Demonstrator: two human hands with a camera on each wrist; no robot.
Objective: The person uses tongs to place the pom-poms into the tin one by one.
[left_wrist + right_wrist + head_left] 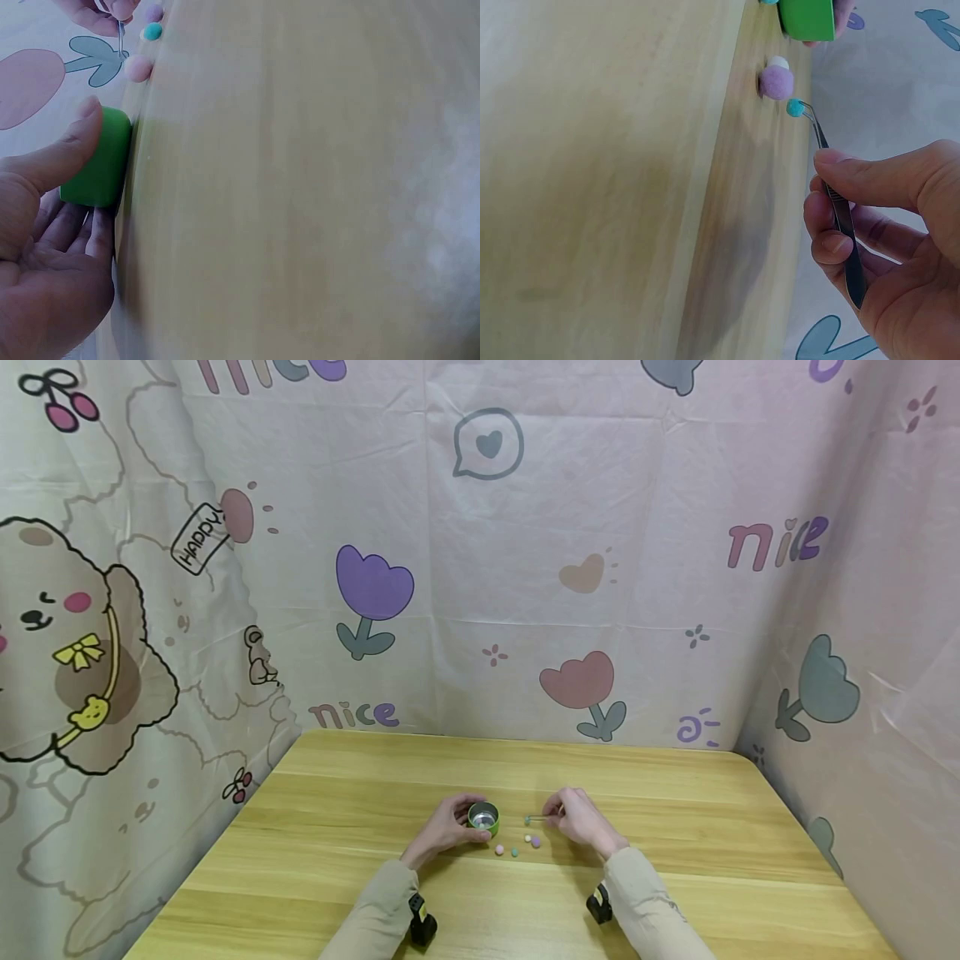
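My left hand [448, 828] holds a small round green tin [112, 154], its thumb on the near side and its fingers behind. In the head view the tin's top is open and its silvery inside shows. With my right hand [579, 817] I grip a pair of metal tweezers [841, 214] between thumb and fingers. The bent tweezer tips are at a small teal pom-pom [795, 108], one tip on each side; whether it is off the table I cannot tell. The tweezers point left, towards the tin.
Between the hands lie a pink pom-pom [499, 850], another teal pom-pom [514, 852], a pale yellowish one [528, 838] and a purple one [536, 842], the last two touching or nearly so. The wooden table [360, 793] meets a printed cloth backdrop [487, 568] behind.
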